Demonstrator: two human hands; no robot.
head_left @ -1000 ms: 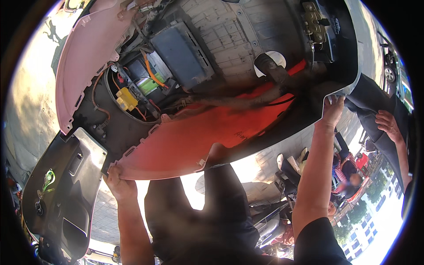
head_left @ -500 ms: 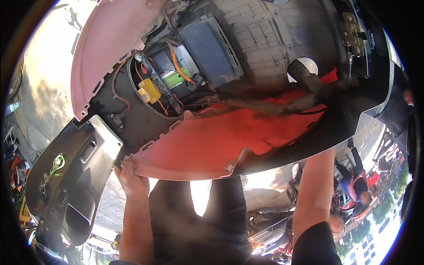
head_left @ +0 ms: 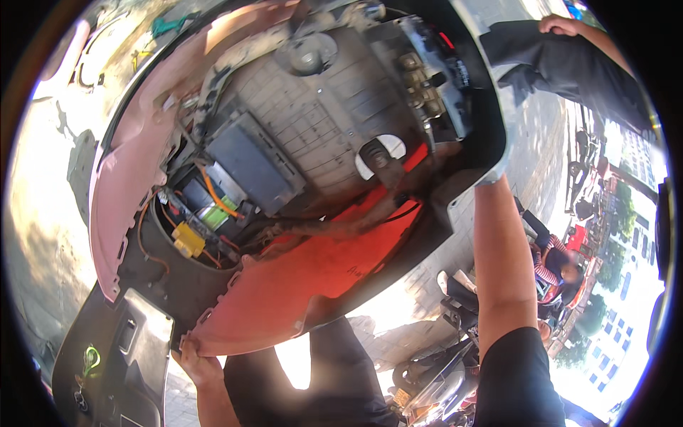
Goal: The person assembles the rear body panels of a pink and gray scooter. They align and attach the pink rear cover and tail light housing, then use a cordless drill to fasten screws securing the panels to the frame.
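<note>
A large scooter body shell (head_left: 274, 302) lies across the view, its inside facing me, with red-pink side panels and a black rim. My left hand (head_left: 199, 363) is closed on the lower left corner of the red panel, fingers curled over its edge. My right arm reaches up to the shell's black right rim (head_left: 501, 114); the right hand (head_left: 491, 181) meets the rim there, its fingers hidden behind it. Inside the shell sit a dark grey box (head_left: 249, 167), a yellow connector (head_left: 188, 240) and orange cables (head_left: 215, 192).
A black panel (head_left: 107, 356) with a green-wired key hangs beside the shell's lower left. Another person's hand (head_left: 558, 25) and dark-clothed legs are at the upper right. Parked scooters (head_left: 441, 381) and seated people stand beyond my right arm, on a paved ground.
The shell has turned in view, its right end rising and its left corner dropping with my left hand. My right hand has moved up with the rim. A person now shows at the upper right.
</note>
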